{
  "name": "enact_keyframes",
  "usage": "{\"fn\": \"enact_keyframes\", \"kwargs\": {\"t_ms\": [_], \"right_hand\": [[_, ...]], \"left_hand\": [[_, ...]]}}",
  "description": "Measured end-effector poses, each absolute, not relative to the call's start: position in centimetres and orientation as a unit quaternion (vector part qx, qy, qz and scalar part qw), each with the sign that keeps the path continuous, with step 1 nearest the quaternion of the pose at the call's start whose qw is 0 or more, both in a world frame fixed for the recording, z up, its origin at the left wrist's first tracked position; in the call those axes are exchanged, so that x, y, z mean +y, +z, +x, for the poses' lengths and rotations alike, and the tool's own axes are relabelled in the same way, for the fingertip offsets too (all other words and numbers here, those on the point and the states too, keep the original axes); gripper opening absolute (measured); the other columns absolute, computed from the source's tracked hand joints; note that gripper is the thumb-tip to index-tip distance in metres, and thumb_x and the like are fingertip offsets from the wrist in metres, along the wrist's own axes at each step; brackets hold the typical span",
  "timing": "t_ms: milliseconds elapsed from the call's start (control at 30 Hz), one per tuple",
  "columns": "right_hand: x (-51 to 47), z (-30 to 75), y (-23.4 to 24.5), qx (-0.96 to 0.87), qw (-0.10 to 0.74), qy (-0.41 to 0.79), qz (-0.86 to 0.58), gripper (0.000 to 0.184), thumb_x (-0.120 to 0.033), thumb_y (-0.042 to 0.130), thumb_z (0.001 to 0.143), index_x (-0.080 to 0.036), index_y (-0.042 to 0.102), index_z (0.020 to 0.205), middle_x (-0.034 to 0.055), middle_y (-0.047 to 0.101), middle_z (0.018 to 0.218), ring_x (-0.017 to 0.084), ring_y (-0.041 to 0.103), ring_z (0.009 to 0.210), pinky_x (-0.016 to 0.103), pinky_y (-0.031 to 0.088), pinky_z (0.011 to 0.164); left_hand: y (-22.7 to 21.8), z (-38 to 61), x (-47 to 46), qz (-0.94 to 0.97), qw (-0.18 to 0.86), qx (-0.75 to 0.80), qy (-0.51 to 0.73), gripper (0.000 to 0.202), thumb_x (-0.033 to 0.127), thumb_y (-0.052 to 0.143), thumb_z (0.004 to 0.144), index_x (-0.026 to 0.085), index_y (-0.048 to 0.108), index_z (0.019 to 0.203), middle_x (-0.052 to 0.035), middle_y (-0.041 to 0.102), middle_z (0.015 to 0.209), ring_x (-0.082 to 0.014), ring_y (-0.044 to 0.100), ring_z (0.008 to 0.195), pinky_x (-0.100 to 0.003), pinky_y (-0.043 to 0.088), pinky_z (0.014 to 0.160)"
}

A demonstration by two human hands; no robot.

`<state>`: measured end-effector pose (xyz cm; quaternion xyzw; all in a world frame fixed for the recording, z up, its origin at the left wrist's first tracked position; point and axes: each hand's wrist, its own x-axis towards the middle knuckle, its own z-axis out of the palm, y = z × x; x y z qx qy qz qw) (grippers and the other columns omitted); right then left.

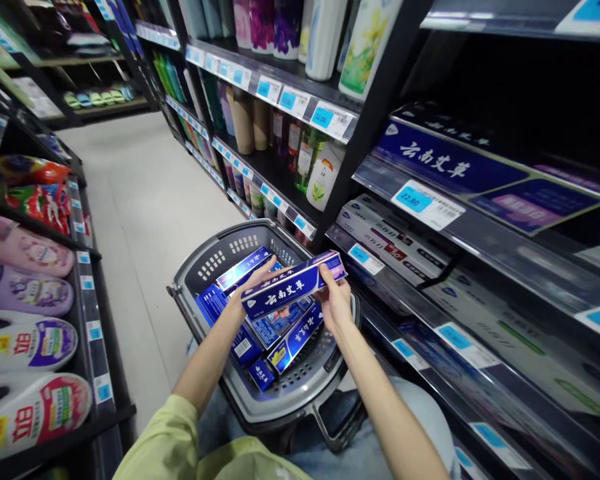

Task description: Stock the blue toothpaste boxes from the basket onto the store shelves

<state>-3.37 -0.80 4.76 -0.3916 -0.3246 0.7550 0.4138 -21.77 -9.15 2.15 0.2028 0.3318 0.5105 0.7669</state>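
Note:
A long dark blue toothpaste box (290, 290) with white lettering is held above the basket, tilted up to the right. My left hand (247, 287) grips its left end from behind, fingers partly hidden by the box. At the right end my right hand (336, 300) closes on it, thumb across the front face. Below is a grey shopping basket (280, 407) with slotted walls, in front of my knees. Several blue boxes lie inside it at different angles, among them a box with a yellow patch (295, 343) and a small box end (261, 375).
To the right, a shelf (430, 200) carries another long blue box (455, 167); white boxes (395, 240) lie on the tier below. Bottles (325, 177) fill the shelves ahead. Detergent jugs (35, 407) line the left shelf. A pale floor aisle (130, 200) runs between.

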Motion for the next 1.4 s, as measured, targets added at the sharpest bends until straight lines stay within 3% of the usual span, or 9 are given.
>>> {"fn": "enact_keyframes", "kwargs": {"t_ms": [167,467,700,800,933,1033,1167,1267,1400], "right_hand": [[-0.2,-3.3,4.9,-0.258,0.457,0.762,-0.380,0.038,-0.040,0.087,0.065,-0.019,0.070,0.091,-0.0016,0.073,0.085,0.011,0.066,0.069,0.020,0.053,0.056],[0.4,-3.1,4.7,-0.212,0.412,0.801,-0.380,0.037,-0.045,0.085,0.070,-0.018,0.073,0.092,0.0012,0.075,0.093,0.013,0.069,0.082,0.022,0.058,0.067],[0.7,-2.9,4.5,-0.208,0.413,0.789,-0.405,0.041,-0.058,0.075,0.075,-0.023,0.070,0.096,0.0019,0.073,0.103,0.018,0.067,0.097,0.033,0.059,0.083],[1.0,-2.6,4.2,-0.193,0.417,0.783,-0.419,0.039,-0.053,0.074,0.075,-0.025,0.068,0.101,0.0008,0.070,0.108,0.017,0.066,0.099,0.033,0.059,0.084],[1.5,-2.4,3.8,-0.120,0.440,0.784,-0.421,0.030,-0.045,0.074,0.074,-0.025,0.063,0.093,-0.0021,0.069,0.093,0.015,0.067,0.089,0.032,0.058,0.083],[1.6,-2.5,3.5,-0.109,0.467,0.779,-0.403,0.033,-0.052,0.069,0.077,-0.025,0.062,0.093,-0.0008,0.071,0.095,0.018,0.069,0.094,0.033,0.057,0.083],[1.5,-2.5,3.2,-0.153,0.414,0.810,-0.386,0.052,-0.070,0.053,0.081,-0.022,0.066,0.093,0.0035,0.074,0.091,0.022,0.070,0.090,0.038,0.057,0.084],[1.4,-2.4,3.1,-0.198,0.378,0.812,-0.397,0.060,-0.077,0.050,0.079,-0.021,0.068,0.092,0.0045,0.074,0.087,0.025,0.070,0.087,0.041,0.057,0.082],[1.1,-2.7,3.6,-0.232,0.397,0.795,-0.397,0.056,-0.075,0.056,0.079,-0.024,0.067,0.100,0.0027,0.074,0.098,0.024,0.069,0.093,0.039,0.057,0.083]], "left_hand": [[2.8,-22.9,-8.8,0.239,0.755,0.240,0.561,0.088,0.073,0.020,0.093,0.009,0.030,0.153,-0.0155,0.073,0.080,-0.0282,0.069,0.052,-0.032,0.052,0.040],[2.6,-22.9,-8.5,0.192,0.720,0.281,0.604,0.084,0.068,0.018,0.096,0.009,0.031,0.153,-0.0188,0.074,0.096,-0.0276,0.071,0.060,-0.037,0.057,0.049],[3.2,-22.6,-8.4,0.187,0.650,0.388,0.626,0.072,0.063,0.038,0.095,0.014,0.043,0.147,-0.0141,0.073,0.095,-0.0234,0.070,0.065,-0.033,0.057,0.054],[3.7,-22.4,-8.6,0.217,0.631,0.416,0.618,0.064,0.052,0.052,0.093,0.023,0.041,0.149,-0.0140,0.070,0.115,-0.0243,0.072,0.075,-0.034,0.058,0.057],[4.0,-21.8,-8.8,0.261,0.641,0.427,0.582,0.073,0.046,0.064,0.087,0.023,0.036,0.151,-0.0196,0.057,0.139,-0.0276,0.071,0.091,-0.033,0.057,0.064],[3.6,-20.6,-8.6,0.286,0.678,0.435,0.519,0.079,0.045,0.072,0.082,0.025,0.037,0.150,-0.0190,0.050,0.145,-0.0287,0.069,0.099,-0.035,0.056,0.071],[2.9,-17.8,-8.3,0.348,0.724,0.416,0.426,0.088,0.036,0.088,0.065,0.020,0.046,0.142,-0.0155,0.056,0.137,-0.0283,0.061,0.117,-0.040,0.050,0.097],[2.9,-16.3,-8.1,0.402,0.684,0.454,0.405,0.088,0.038,0.091,0.060,0.017,0.051,0.135,-0.0127,0.063,0.124,-0.0285,0.062,0.110,-0.040,0.050,0.093],[2.7,-16.6,-7.9,0.526,0.478,0.566,0.419,0.074,0.045,0.086,0.065,0.016,0.055,0.126,-0.0082,0.067,0.109,-0.0261,0.063,0.097,-0.036,0.049,0.085]]}}
